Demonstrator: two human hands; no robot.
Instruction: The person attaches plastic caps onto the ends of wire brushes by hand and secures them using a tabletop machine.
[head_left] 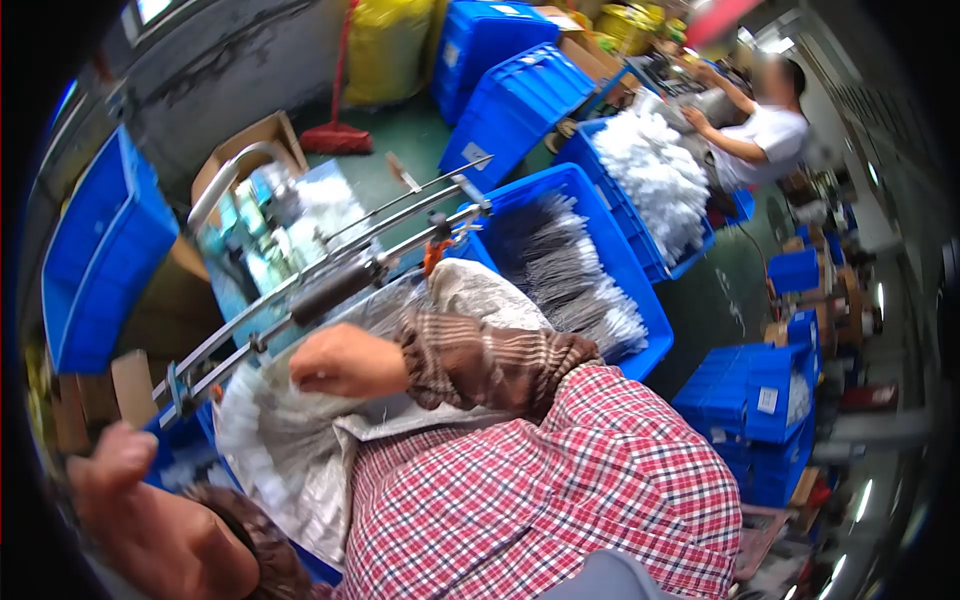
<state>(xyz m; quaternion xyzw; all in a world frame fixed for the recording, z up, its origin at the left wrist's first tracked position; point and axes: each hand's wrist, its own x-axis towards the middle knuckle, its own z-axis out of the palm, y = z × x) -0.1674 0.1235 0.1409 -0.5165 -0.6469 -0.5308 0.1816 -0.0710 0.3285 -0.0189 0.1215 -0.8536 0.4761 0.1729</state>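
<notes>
My right hand (pixel 350 361), in a brown striped sleeve, is closed above a whitish sheet. Anything inside its curled fingers is hidden. Just beyond it runs a metal rod frame (pixel 300 298) with a dark roller (pixel 336 290). My left hand (pixel 150 515) is at the lower left, near the frame's close end, smeared by motion, so its grip is unclear. The whitish sheet (pixel 385 420) covers my lap over a red checked garment (pixel 540 480). White bristly material (pixel 250 430) lies along the sheet's left side.
A blue bin (pixel 655 335) holds grey, white-tipped bristly strands (pixel 570 270); another holds white tufts (pixel 655 185). A blue crate (pixel 100 250) stands left. A red broom (pixel 337 138) leans by a yellow sack (pixel 388 50). A person (pixel 765 130) sits at the upper right.
</notes>
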